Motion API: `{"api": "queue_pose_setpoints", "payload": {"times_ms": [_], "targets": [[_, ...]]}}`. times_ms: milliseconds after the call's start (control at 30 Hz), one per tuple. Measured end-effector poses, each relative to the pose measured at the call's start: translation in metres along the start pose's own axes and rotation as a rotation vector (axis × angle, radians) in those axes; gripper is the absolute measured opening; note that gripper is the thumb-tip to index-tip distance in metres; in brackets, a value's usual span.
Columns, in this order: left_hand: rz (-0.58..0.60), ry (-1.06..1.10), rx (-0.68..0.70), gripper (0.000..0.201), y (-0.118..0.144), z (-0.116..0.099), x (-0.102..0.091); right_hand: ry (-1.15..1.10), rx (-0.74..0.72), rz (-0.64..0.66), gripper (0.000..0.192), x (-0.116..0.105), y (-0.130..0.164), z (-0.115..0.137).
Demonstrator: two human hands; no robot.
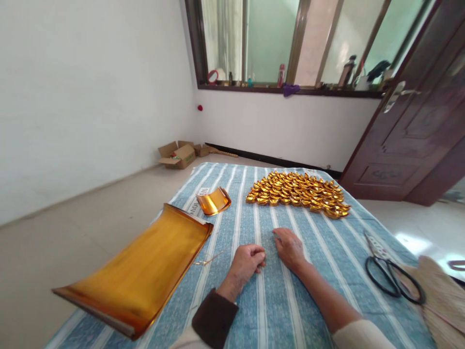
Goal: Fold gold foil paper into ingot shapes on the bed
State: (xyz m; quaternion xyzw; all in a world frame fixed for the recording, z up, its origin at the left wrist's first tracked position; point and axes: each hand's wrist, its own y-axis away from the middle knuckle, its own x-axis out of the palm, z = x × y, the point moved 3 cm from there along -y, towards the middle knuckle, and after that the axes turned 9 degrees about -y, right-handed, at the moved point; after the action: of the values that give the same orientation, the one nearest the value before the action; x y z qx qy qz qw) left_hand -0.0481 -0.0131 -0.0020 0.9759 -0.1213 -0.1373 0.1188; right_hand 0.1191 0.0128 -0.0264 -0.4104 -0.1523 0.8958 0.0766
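Observation:
My left hand (247,264) rests over the striped blue cloth with its fingers curled in and the thumb against them; whether something small is inside is hidden. Just right of it, my right hand (288,248) lies low over the cloth, back upward, its visible fingers stretched left and apart from the left hand. Beyond both hands spreads a cluster of folded gold foil ingots (298,191). To the left lies a big stack of gold foil sheets (141,264) with curled ends. A smaller curved stack of gold foil pieces (214,201) sits behind it.
Black-handled scissors (394,278) lie at the table's right edge, beside a tan cloth (445,295). Thin gold scraps (207,261) are near the large stack. The striped tablecloth (250,315) covers the table. An open cardboard box (178,155) stands on the floor; a brown door (407,121) is at right.

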Motion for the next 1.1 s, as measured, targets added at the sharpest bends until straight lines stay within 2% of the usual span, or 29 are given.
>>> {"api": "queue_pose_setpoints", "payload": {"times_ms": [300,533,667,733,933,1100], "targets": [[0.004,-0.066,0.018,0.011,-0.001,-0.001,0.001,0.088,-0.039,0.01,0.025,0.0,0.0,0.002],[0.045,-0.185,0.072,0.015,0.013,-0.007,-0.011,0.083,-0.06,-0.007,0.025,0.001,0.0,-0.001],[0.035,-0.258,0.107,0.018,0.027,-0.009,-0.031,0.067,-0.069,-0.025,0.026,0.002,0.0,-0.004],[0.014,-0.368,0.156,0.022,0.036,-0.011,-0.044,0.06,-0.072,-0.034,0.026,0.002,0.001,-0.006],[-0.113,-0.611,0.222,0.027,0.067,-0.012,-0.088,0.023,-0.074,-0.056,0.026,0.004,0.003,-0.012],[-0.219,-0.681,0.222,0.029,0.091,-0.009,-0.11,-0.027,-0.06,-0.08,0.028,0.007,0.007,-0.021]]}}
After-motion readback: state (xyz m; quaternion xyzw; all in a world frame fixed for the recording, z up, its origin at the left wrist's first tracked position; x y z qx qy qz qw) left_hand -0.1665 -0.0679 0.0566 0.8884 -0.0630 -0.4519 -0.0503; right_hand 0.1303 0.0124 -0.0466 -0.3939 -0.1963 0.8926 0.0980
